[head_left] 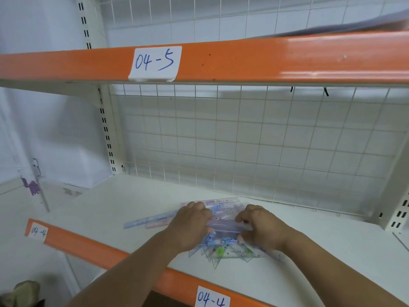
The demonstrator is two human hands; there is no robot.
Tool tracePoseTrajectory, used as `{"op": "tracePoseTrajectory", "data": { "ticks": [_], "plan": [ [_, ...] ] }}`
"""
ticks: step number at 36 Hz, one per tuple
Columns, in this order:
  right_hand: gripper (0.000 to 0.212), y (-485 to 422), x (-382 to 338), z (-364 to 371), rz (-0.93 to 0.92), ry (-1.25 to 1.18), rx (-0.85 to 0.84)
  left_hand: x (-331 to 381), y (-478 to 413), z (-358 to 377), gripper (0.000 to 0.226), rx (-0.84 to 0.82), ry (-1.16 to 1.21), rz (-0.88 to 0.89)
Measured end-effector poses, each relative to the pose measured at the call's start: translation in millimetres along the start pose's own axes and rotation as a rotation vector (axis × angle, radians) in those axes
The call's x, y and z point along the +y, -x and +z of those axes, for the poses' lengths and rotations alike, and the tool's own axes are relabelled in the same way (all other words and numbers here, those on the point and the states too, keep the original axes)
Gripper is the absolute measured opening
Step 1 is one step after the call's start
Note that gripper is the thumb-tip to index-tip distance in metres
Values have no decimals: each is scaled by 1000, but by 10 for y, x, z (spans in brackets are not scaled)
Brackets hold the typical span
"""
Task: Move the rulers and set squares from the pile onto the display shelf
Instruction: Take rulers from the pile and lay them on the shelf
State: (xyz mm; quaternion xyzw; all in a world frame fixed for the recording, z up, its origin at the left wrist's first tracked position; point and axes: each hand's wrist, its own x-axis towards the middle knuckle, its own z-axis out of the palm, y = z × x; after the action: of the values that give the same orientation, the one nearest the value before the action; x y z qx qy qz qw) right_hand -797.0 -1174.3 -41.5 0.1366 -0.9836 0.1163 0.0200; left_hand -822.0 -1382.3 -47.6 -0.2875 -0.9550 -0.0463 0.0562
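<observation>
Over the orange shelf edge (88,245), my left hand (190,227) and right hand (260,228) pinch a clear ruler (223,226) by its ends, likely to level it above the set squares (221,251).

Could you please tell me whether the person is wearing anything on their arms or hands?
Nothing that shows: the left hand and right hand are ungloved, with no rings, watch or bracelet, and no sleeve covers either forearm in view.

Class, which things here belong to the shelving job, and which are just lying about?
Job: clear plastic ruler, gripped by left hand and right hand; transparent triangular set squares; pastel flat rulers; white display shelf.
Lying about: purple hanging tag; white paper label; wire grid.
</observation>
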Motion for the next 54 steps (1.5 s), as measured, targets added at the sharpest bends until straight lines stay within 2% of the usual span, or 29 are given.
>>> {"op": "tracePoseTrajectory", "data": {
  "ticks": [5, 10, 13, 19, 24, 33, 45, 54],
  "plan": [
    [44, 30, 24, -23, 16, 29, 73, -20, 42, 9, 47, 18, 93, -30],
    [53, 74, 2, -50, 24, 10, 98, -37, 59, -20, 42, 72, 154, -59],
    [48, 112, -46, -63, -6, 49, 101, -38, 64, -24, 43, 82, 161, -62],
    [44, 190, -83, -99, 26, 154, 117, -56, 113, -34, 66, 44, 93, -140],
    [45, 284, -69, -100, 76, 146, 111, -105, 169, 16, 57, 45, -106, -182],
    [40, 472, -140, -103, 138, 173, 118, 1, 224, -17, 29, 43, -134, -175],
    [41, 1003, 107, -191, 293, 201, 130, 524, 70, 25, 28, 18, -96, -56],
    [41, 1657, 586, -363, 381, 200, 153, 1298, -100, 17, 32, -8, -40, 38]
  ]
}}
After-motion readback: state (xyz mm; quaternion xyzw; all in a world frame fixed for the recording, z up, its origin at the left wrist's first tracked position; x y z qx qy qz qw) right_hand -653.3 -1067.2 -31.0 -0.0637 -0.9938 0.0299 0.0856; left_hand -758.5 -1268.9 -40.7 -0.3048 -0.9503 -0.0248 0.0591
